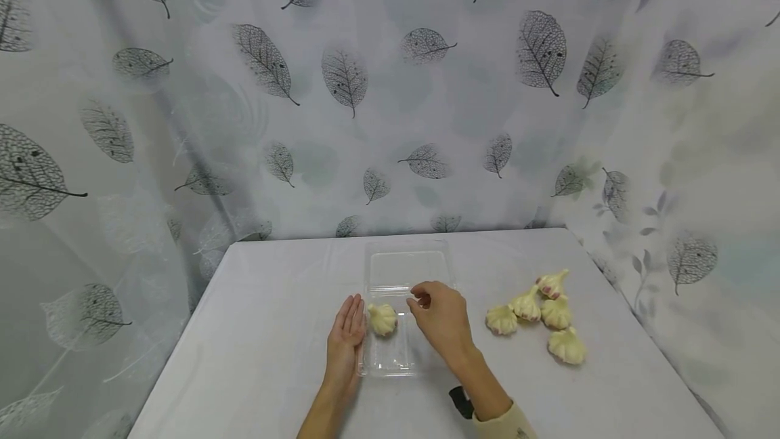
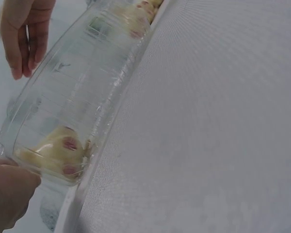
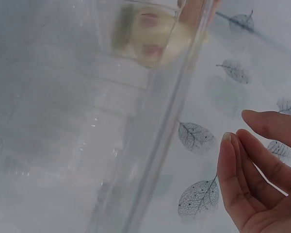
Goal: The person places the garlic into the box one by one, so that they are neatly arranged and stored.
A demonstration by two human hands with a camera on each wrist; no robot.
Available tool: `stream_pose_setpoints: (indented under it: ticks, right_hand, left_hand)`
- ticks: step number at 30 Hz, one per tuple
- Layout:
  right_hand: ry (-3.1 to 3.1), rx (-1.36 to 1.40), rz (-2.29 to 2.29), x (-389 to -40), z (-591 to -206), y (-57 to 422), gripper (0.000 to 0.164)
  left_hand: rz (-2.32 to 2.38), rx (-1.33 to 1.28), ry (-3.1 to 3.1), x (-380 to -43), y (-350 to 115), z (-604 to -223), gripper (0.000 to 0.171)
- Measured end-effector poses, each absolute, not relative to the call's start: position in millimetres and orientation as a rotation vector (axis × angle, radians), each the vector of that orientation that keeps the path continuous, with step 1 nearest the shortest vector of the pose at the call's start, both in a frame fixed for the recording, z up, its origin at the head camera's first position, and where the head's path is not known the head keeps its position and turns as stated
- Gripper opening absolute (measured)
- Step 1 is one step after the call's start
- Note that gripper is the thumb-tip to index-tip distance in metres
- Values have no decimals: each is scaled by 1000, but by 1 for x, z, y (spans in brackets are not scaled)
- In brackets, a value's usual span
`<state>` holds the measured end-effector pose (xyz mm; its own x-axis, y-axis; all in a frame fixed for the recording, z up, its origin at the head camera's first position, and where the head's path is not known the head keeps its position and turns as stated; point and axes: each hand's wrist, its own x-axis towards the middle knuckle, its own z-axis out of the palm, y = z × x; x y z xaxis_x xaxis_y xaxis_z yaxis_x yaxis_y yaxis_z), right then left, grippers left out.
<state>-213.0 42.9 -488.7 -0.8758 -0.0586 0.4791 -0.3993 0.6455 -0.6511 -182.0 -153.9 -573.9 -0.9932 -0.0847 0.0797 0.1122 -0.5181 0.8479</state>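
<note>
A clear plastic clamshell box [image 1: 390,360] lies unfolded on the table, its lid [image 1: 408,264] laid back towards the far edge. Inside the box, on its left side, sits one garlic bulb [image 1: 382,320], pale with purplish patches in the left wrist view. My left hand [image 1: 346,337] rests along the box's left wall, fingers straight. Over the right part of the box hovers my right hand [image 1: 443,317]; its fingers are loosely bent, the thumb stands apart from them and nothing is between them. The right wrist view shows that gap beside the box wall.
Several more garlic bulbs [image 1: 556,312] lie grouped on the right side of the white table [image 1: 268,330]. A leaf-patterned curtain [image 1: 390,120] hangs behind the table and at both sides. A dark band [image 1: 461,402] shows by my right wrist.
</note>
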Motion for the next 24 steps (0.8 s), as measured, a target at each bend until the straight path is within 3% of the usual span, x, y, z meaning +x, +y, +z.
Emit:
stream_pose_setpoints:
  ticks: [24]
  right_hand:
    - [-2341, 201, 1106, -202, -493, 90, 14]
  left_hand:
    - [-2667, -20, -1484, -182, -154, -574, 71]
